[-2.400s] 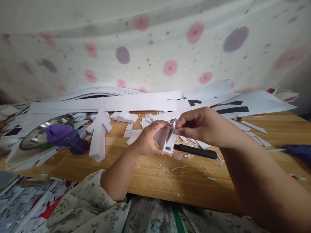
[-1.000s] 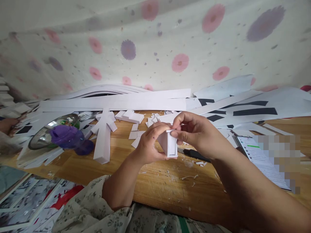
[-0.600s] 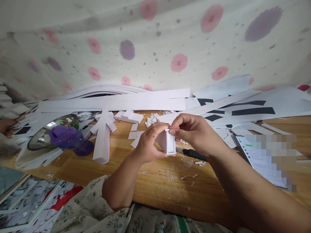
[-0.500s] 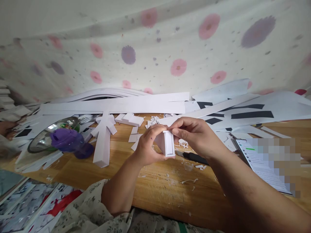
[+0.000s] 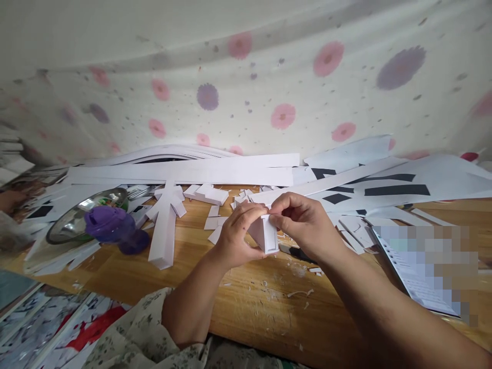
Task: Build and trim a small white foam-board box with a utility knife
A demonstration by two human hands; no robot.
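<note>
First, on the near side of the box [image 5: 271, 237], the wooden table [image 5: 246, 307] was flecked with thin white shavings [image 5: 302, 293]. Next came the box itself, held up between the two hands, apparently off the wood. It was probably very light and fairly stiff, like board or thick paper, not slippery, but likely to dent or buckle if squeezed hard; the best hold seemed to be by its top and bottom edges, with the flat sides spared. The left hand [image 5: 236, 237] gripped it just so, fingers over the top and thumb beneath, while the right hand [image 5: 302, 223] pinched its upper right corner, though whether a loose sliver sat between those fingertips I could not tell. It looked plain white, narrow and upright, its front lit, its left side shaded, with a thin dark line inside the front's lower and right edges. Just right of the box lay a cutter [image 5: 300, 253], partly hidden; well to its left stood a white post [image 5: 162, 243] and a purple bottle [image 5: 107, 223]. Beyond the box were scraps [image 5: 207, 195], then long strips [image 5: 184, 173], and farthest back a flowered curtain [image 5: 246, 130].
</note>
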